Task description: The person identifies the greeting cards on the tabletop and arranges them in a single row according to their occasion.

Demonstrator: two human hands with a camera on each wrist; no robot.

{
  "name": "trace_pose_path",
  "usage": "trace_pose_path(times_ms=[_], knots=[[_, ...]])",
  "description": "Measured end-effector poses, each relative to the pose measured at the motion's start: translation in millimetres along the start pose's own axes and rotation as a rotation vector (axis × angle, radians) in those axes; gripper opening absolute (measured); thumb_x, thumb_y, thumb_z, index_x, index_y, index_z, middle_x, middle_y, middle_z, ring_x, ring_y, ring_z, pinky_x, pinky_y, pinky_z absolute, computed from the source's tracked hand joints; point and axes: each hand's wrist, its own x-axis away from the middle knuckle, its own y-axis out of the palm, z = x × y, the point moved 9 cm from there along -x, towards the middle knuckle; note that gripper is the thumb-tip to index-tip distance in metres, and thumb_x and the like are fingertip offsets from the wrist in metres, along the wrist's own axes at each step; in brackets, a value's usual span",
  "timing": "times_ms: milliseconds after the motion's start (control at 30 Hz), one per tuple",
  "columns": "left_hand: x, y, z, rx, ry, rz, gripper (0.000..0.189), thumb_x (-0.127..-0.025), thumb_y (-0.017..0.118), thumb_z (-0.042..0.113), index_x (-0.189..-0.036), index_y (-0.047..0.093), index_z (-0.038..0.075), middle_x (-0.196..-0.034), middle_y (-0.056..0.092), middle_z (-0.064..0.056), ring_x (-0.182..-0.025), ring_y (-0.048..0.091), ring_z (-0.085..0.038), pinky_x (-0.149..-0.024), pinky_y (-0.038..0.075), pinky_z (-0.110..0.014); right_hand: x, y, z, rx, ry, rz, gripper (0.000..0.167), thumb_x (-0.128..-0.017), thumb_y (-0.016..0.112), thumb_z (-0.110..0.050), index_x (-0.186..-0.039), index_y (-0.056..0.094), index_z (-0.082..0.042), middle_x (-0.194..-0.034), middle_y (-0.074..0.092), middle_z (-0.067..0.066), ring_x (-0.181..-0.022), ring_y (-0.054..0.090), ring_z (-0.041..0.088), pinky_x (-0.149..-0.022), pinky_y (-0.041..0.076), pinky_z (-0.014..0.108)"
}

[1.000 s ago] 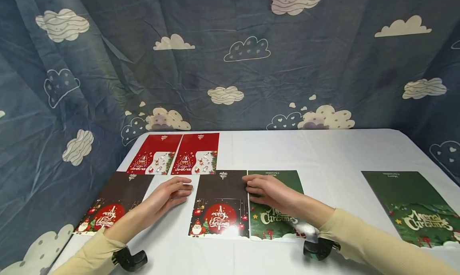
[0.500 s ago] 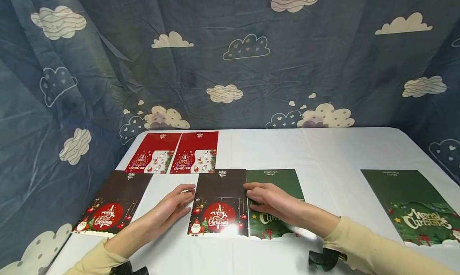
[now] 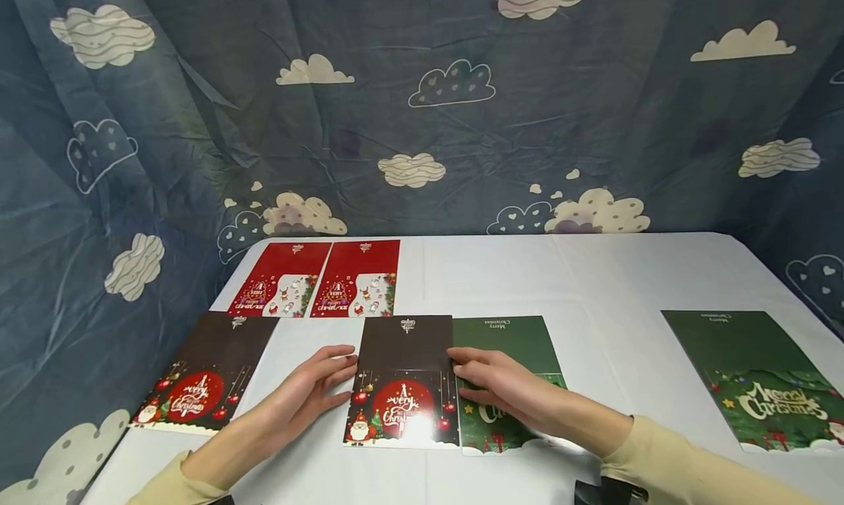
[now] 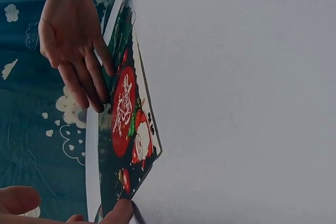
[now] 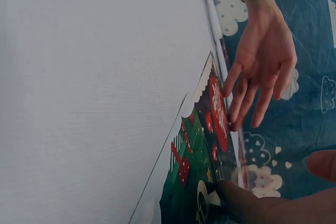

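A dark brown Christmas card [image 3: 382,344] with a red circle lies flat in front of me in the head view. My left hand [image 3: 306,391] is at its left edge, fingertips touching or nearly touching it. My right hand [image 3: 511,388] rests over a green Christmas card [image 3: 521,344], fingertips reaching the seam where the two cards meet. Fingers on both hands are extended and relaxed. The green card's lower right is hidden beneath the right hand and forearm. In the left wrist view, a left-hand fingertip [image 4: 122,211] is at the dark card's corner.
Two red cards [image 3: 280,263] lie side by side at the back left. Another dark brown card [image 3: 224,344] is at the left table edge, and another green card [image 3: 725,344] lies far right. A white cloth [image 3: 488,270] covers the table; a blue cloud-print curtain [image 3: 369,124] hangs behind.
My left hand has come right to the dark card's left edge. The dark card and the green card beside it have slid slightly toward me, with both hands following.
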Motion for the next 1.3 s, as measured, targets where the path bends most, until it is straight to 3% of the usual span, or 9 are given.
trace_pose_path(times_ms=[267, 500, 700, 933, 1067, 1300], knots=[[6.1, 2.8, -1.0, -0.052, 0.030, -0.005, 0.049, -0.104, 0.042, 0.020, -0.144, 0.029, -0.005, -0.154, 0.024, -0.023, -0.145, 0.019, -0.038, -0.114, 0.025, -0.053, 6.4, -0.5, -2.2, -0.008, -0.020, -0.022, 0.061, -0.103, 0.047, -0.022, -0.152, 0.023, 0.006, -0.158, 0.022, 0.023, -0.144, 0.024, 0.035, -0.110, 0.035, 0.041], [7.1, 3.0, -1.2, -0.068, 0.034, 0.002, 0.049, -0.103, 0.043, 0.021, -0.143, 0.032, -0.005, -0.153, 0.026, -0.021, -0.145, 0.020, -0.036, -0.114, 0.025, -0.052, 9.8, -9.2, -8.2, 0.092, -0.036, 0.001, 0.062, -0.102, 0.049, -0.023, -0.151, 0.025, 0.007, -0.159, 0.020, 0.023, -0.145, 0.020, 0.037, -0.113, 0.030, 0.044], [7.1, 2.5, 0.7, -0.070, 0.010, 0.006, 0.051, -0.104, 0.044, 0.022, -0.147, 0.031, -0.002, -0.155, 0.026, -0.022, -0.145, 0.021, -0.036, -0.113, 0.028, -0.052, 8.2, -4.2, -3.8, 0.024, -0.001, -0.040, 0.064, -0.101, 0.051, -0.023, -0.150, 0.024, 0.010, -0.159, 0.019, 0.022, -0.146, 0.019, 0.034, -0.112, 0.032, 0.038], [7.8, 9.3, 1.8, 0.015, 0.005, 0.001, 0.057, -0.104, 0.043, 0.023, -0.154, 0.020, 0.005, -0.160, 0.014, -0.021, -0.147, 0.014, -0.033, -0.114, 0.020, -0.057, 5.6, -5.3, -2.6, -0.096, 0.024, -0.038, 0.060, -0.100, 0.052, -0.020, -0.145, 0.031, 0.014, -0.158, 0.016, 0.026, -0.146, 0.017, 0.036, -0.110, 0.036, 0.039], [8.2, 7.8, -0.3, 0.048, 0.011, 0.004, 0.058, -0.104, 0.042, 0.023, -0.153, 0.018, 0.001, -0.159, 0.014, -0.023, -0.147, 0.014, -0.034, -0.114, 0.020, -0.056, 6.0, -3.0, -0.7, -0.157, 0.026, -0.050, 0.058, -0.100, 0.052, -0.017, -0.145, 0.032, 0.014, -0.159, 0.013, 0.026, -0.147, 0.014, 0.036, -0.111, 0.035, 0.042], [7.4, -1.5, -5.4, 0.082, 0.009, 0.011, 0.061, -0.103, 0.044, 0.025, -0.151, 0.017, -0.002, -0.157, 0.019, -0.023, -0.145, 0.021, -0.035, -0.113, 0.027, -0.054, 4.7, -2.5, 2.8, -0.157, 0.022, -0.046, 0.055, -0.099, 0.054, -0.018, -0.142, 0.039, 0.014, -0.159, 0.016, 0.025, -0.146, 0.016, 0.036, -0.111, 0.035, 0.044]])
